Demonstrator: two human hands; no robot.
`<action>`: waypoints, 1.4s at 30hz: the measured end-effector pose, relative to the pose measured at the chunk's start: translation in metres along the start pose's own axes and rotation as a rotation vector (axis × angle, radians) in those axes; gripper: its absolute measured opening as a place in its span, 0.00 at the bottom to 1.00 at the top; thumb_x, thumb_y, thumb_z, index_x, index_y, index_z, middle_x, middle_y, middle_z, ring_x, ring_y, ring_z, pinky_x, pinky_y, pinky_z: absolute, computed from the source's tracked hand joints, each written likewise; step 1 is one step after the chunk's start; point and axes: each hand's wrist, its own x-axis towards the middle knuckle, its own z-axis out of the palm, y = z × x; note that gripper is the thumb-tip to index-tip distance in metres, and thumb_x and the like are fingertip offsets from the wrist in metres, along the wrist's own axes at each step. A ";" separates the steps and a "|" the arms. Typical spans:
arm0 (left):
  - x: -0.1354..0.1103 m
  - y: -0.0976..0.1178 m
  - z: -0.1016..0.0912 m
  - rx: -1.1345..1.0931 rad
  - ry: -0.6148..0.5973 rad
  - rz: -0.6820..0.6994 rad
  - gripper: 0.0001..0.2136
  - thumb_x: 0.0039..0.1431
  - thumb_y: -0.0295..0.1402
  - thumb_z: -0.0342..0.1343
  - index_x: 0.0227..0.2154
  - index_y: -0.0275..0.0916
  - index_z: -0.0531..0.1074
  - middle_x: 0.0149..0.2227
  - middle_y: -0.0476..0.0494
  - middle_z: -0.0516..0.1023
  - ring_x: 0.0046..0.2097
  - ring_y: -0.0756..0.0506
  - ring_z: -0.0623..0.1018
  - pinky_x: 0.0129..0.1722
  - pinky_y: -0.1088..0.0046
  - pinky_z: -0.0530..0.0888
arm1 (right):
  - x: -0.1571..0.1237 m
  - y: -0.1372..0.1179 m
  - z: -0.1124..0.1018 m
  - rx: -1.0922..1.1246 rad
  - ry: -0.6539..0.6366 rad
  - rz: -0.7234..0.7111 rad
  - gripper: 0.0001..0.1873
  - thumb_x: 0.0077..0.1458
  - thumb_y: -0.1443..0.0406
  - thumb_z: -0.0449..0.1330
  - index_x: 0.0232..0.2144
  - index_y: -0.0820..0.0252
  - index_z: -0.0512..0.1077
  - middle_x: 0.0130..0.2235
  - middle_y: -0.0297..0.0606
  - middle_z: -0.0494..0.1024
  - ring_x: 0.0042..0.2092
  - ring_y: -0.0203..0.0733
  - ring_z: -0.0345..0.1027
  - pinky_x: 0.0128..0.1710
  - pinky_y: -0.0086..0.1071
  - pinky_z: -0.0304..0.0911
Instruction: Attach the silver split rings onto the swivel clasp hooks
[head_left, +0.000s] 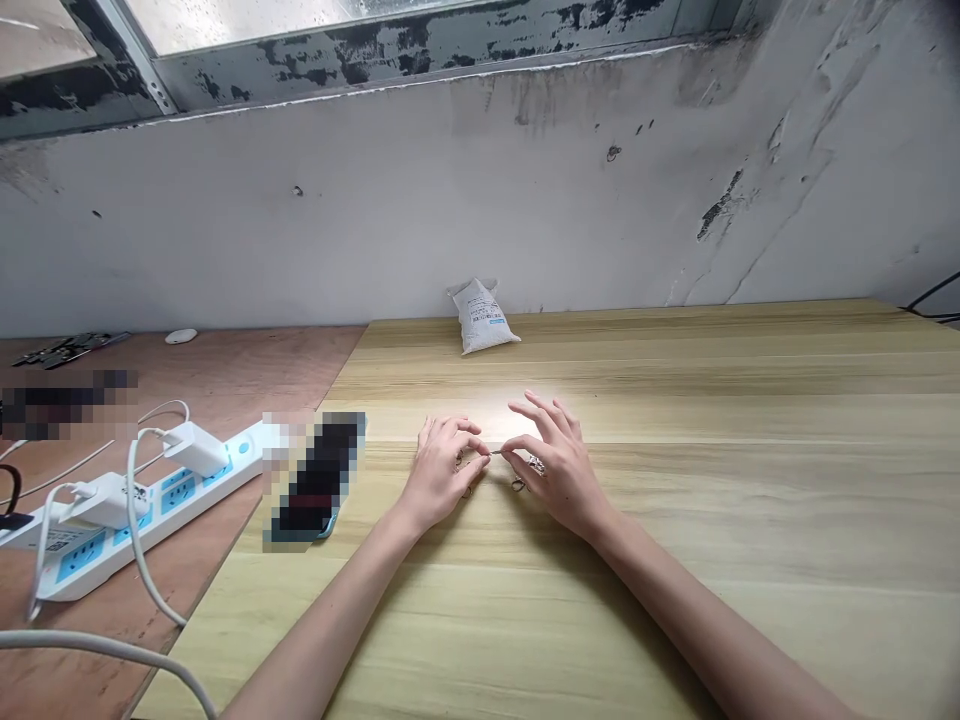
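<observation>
My left hand point(448, 465) and my right hand point(555, 465) meet near the middle of the wooden table point(675, 580). Thumb and index finger of each are pinched together on a thin metal piece point(496, 453) that spans the small gap between them; its kind is too small to make out. The other fingers of my right hand are raised and spread. Under that hand lie a small metal ring point(518, 484) and some silvery metal bits point(536, 464), partly hidden. Another ring point(467, 492) shows below my left fingers.
Left of my hands lies a phone point(319, 480), its screen blurred out. Beyond it, a white power strip point(180, 500) with plugged-in chargers and cables rests on a reddish board point(247, 370). A plastic packet point(484, 318) stands at the back by the wall point(390, 220).
</observation>
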 end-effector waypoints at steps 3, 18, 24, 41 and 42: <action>0.000 0.000 -0.001 0.044 -0.022 0.002 0.02 0.60 0.32 0.57 0.33 0.43 0.75 0.47 0.45 0.73 0.55 0.40 0.69 0.63 0.46 0.53 | -0.001 0.003 0.001 -0.006 -0.010 0.016 0.05 0.60 0.66 0.58 0.33 0.54 0.74 0.54 0.43 0.72 0.63 0.52 0.57 0.61 0.56 0.51; 0.001 0.007 -0.010 -0.014 -0.022 -0.032 0.05 0.61 0.31 0.54 0.31 0.41 0.73 0.32 0.50 0.79 0.38 0.45 0.75 0.49 0.61 0.64 | -0.002 0.006 0.003 -0.017 -0.067 0.055 0.05 0.60 0.66 0.58 0.32 0.54 0.74 0.51 0.43 0.73 0.59 0.52 0.61 0.55 0.52 0.57; 0.001 0.007 -0.009 -0.070 -0.028 -0.033 0.03 0.58 0.30 0.56 0.30 0.42 0.74 0.33 0.50 0.78 0.42 0.44 0.75 0.50 0.63 0.67 | -0.001 0.005 0.002 -0.004 -0.058 0.048 0.05 0.60 0.66 0.58 0.33 0.54 0.73 0.51 0.43 0.74 0.59 0.52 0.62 0.55 0.52 0.57; 0.001 0.014 -0.006 -0.396 -0.071 -0.006 0.04 0.59 0.33 0.58 0.32 0.39 0.75 0.37 0.47 0.78 0.42 0.46 0.76 0.41 0.70 0.71 | -0.003 0.008 0.007 0.171 -0.058 -0.017 0.04 0.59 0.64 0.61 0.32 0.52 0.76 0.45 0.39 0.77 0.53 0.49 0.66 0.50 0.45 0.60; 0.001 0.014 -0.006 -0.383 -0.076 0.015 0.03 0.59 0.33 0.59 0.32 0.40 0.75 0.37 0.47 0.78 0.42 0.46 0.76 0.43 0.70 0.71 | -0.003 0.008 0.007 0.177 -0.061 -0.022 0.04 0.59 0.64 0.61 0.32 0.52 0.76 0.44 0.38 0.77 0.51 0.48 0.66 0.50 0.45 0.60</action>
